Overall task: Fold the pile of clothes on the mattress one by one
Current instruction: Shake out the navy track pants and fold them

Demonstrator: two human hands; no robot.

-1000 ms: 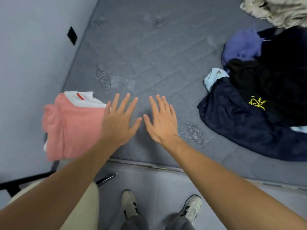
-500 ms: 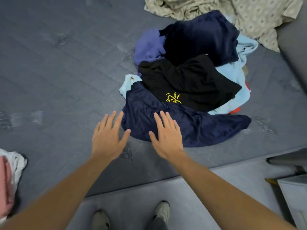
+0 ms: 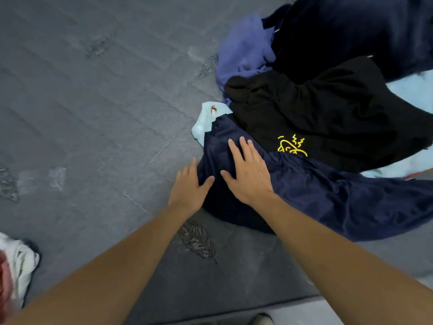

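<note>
A pile of clothes lies at the right of the grey mattress (image 3: 93, 137). Its nearest piece is a navy garment (image 3: 339, 202), spread toward the front right. On it lies a black garment (image 3: 328, 109) with a yellow print, and behind are a purple garment (image 3: 243, 48), a dark navy garment (image 3: 351, 26) and a light blue one (image 3: 203, 123). My right hand (image 3: 248, 177) rests flat on the navy garment's left end with straight fingers. My left hand (image 3: 189, 188) is at that garment's left edge, thumb on the cloth; its fingertips seem to reach under the edge.
A folded stack with a white garment (image 3: 21, 263) and a pink one (image 3: 4, 282) sits at the mattress's near left corner. The mattress's front edge runs along the bottom, with the floor and a shoe (image 3: 262, 320) below it.
Both hands have moved forward and right onto the navy garment. The view has swung right and closer to the pile, pushing the folded stack to the left edge.
</note>
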